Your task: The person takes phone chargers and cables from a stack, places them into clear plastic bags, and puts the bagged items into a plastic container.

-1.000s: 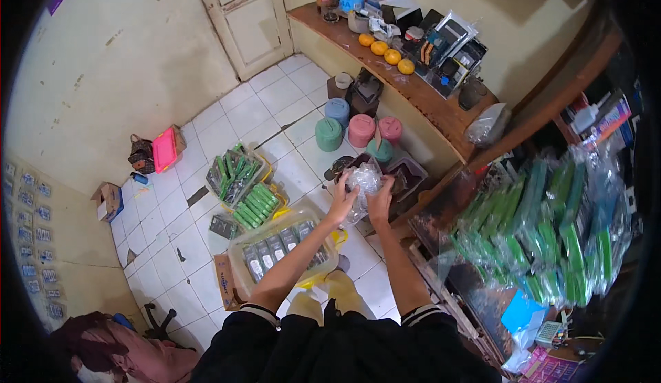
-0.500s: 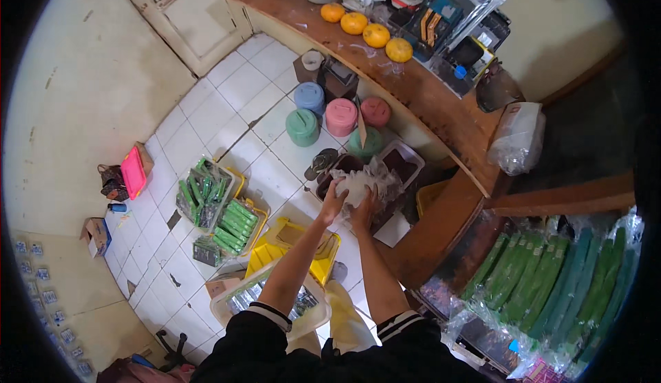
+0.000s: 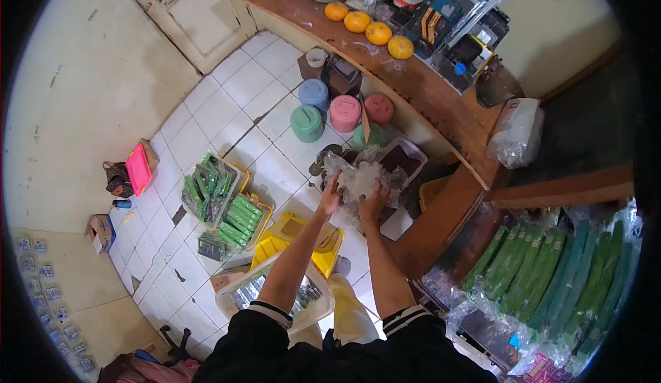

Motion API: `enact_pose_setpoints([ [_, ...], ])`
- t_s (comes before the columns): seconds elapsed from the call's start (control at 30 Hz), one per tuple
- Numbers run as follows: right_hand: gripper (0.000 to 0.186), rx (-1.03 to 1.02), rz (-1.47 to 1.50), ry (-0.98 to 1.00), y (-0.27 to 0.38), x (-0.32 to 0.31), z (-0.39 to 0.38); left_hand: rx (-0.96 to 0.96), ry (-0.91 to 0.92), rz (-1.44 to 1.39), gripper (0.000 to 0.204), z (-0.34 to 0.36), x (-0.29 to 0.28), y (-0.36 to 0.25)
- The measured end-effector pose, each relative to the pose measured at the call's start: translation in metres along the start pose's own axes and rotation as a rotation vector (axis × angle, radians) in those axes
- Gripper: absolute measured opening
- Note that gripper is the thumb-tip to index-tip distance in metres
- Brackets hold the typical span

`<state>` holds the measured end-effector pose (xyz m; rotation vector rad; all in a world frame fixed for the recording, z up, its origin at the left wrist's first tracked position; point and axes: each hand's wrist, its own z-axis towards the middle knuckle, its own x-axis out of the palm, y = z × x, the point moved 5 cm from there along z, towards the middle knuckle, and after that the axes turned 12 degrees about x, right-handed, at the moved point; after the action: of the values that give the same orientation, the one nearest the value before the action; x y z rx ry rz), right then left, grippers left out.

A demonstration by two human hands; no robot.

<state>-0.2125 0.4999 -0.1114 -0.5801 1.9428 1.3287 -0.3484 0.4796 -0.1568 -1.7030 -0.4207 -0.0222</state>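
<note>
Both hands now sit a bit lower and further forward than half a sec ago, w/ the view tipped so the counter and oranges [image 3: 366, 27] fill more of the top. Left hand [image 3: 331, 196] and right hand [image 3: 372, 201] are each clamped on the near edge of a crumpled clear plastic bag [image 3: 365, 176], held up side by side, close together, above the white tile floor [image 3: 227, 101] in front of the wooden counter [image 3: 441, 101]; what's inside the bag can't be made out. Below and just beyond it lie a dark tray [image 3: 403, 159] and four lidded tubs [image 3: 337, 111] in blue, green, pink and red. Near the person's legs stand a yellow crate [image 3: 296, 235] and a clear bin [image 3: 237, 297]; to the left, crates of green packets [image 3: 220, 197]. Risk, as judged: thin film gripped only at one edge could tear or slip, esp. if the hands pull apart, dropping contents onto the tray or tiles. A swing forward could also clip the tubs or counter edge, since clearance looks tight.
</note>
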Motion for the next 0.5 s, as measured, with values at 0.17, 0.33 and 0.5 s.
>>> enact_pose_setpoints([
  [0.17, 0.045, -0.175, 0.056, -0.105, 0.015, -0.041, -0.049, 0.142, 0.012, 0.036, 0.045, -0.035, 0.009, -0.051],
  [0.33, 0.022, -0.388, 0.262, 0.075, -0.014, -0.065, -0.127, 0.161, 0.115, -0.002, 0.034, -0.103, 0.037, -0.09],
  [0.5, 0.017, -0.326, 0.247, 0.276, -0.105, -0.115, -0.209, 0.2, 0.163, 0.068, 0.022, -0.188, 0.088, -0.11],
])
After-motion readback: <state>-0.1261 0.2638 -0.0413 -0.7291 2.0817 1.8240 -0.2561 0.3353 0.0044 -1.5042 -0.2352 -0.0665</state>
